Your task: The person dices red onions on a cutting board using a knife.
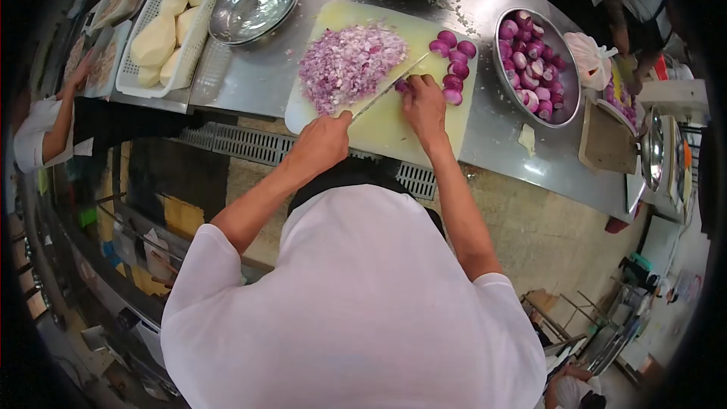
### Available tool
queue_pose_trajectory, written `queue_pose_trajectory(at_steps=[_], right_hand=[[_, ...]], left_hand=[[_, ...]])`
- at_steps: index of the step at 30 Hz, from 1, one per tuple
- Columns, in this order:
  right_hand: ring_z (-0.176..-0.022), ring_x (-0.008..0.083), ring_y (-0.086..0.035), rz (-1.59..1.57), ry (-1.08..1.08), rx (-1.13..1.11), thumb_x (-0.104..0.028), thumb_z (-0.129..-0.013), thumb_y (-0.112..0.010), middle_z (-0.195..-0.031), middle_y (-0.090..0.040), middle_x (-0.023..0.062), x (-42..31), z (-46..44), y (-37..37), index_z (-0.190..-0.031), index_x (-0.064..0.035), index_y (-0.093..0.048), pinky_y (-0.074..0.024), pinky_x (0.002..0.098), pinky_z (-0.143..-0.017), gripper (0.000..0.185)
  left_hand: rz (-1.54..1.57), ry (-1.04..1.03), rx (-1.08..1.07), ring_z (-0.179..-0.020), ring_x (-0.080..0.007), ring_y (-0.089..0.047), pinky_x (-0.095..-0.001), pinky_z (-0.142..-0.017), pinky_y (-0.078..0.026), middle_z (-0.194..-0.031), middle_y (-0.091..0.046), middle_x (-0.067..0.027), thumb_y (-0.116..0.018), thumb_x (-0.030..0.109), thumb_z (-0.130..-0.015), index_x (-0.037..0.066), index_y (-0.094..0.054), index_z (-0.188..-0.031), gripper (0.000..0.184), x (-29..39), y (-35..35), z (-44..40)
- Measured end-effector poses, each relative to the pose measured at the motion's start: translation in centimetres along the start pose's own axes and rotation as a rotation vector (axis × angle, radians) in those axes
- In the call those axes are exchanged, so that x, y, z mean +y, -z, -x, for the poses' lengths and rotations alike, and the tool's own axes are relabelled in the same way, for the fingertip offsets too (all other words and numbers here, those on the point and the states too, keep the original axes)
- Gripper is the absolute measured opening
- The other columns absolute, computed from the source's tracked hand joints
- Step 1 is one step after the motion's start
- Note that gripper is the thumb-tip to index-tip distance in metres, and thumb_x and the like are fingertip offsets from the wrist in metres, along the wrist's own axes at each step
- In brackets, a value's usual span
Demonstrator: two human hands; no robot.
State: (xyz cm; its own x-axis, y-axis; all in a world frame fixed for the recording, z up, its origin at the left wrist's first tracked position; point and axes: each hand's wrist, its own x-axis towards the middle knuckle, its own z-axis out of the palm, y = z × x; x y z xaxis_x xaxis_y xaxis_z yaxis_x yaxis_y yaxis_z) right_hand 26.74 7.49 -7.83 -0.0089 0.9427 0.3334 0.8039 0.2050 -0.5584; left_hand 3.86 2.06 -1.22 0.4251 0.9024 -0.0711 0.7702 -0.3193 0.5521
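Left hand [322,140] has fingers wrapped round the knife [382,94], tip toward 1-2 o'clock; right hand's [425,110] pinching an onion [401,86], so best curl those fingers back.

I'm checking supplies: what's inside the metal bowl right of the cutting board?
The bowl holds purple onions, some with pale patches; whatever lies beneath the top ones is covered.

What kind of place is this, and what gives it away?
Probably a commercial or shared kitchen: a long steel worktable, a large metal bowl of peeled red onions, and a heap of chopped onion on a cutting board.
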Motion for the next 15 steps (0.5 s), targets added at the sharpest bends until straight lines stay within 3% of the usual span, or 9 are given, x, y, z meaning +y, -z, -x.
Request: queue_pose_trajectory(at_steps=[11,15], right_hand=[[-0.085,0.0378,-0.058,-0.021,-0.019,0.027,-0.005,-0.081,-0.06,-0.092,-0.058,0.0163,-0.4,0.3,-0.4,-0.095,-0.0036,-0.062,-0.0491,0.047,-0.074,0.014],[-0.085,0.0376,-0.058,-0.001,-0.003,0.028,-0.004,-0.081,-0.061,-0.092,-0.058,0.0161,0.1,0.8,-0.3,-0.095,-0.0037,-0.062,-0.0491,0.0467,-0.074,0.015]], left_hand=[[-0.029,0.038,-0.059,-0.069,-0.0484,-0.06,-0.0568,-0.061,-0.044,-0.066,-0.058,-0.028,-0.053,0.0,-0.083,-0.002,-0.05,-0.092,0.01,-0.9,-0.7,0.6],[-0.002,0.029,-0.083,-0.069,-0.0484,-0.061,-0.0571,-0.065,-0.048,-0.067,-0.06,-0.0284,-0.051,-0.001,-0.082,-0.005,-0.051,-0.091,0.01,1.1,1.1,0.7]])
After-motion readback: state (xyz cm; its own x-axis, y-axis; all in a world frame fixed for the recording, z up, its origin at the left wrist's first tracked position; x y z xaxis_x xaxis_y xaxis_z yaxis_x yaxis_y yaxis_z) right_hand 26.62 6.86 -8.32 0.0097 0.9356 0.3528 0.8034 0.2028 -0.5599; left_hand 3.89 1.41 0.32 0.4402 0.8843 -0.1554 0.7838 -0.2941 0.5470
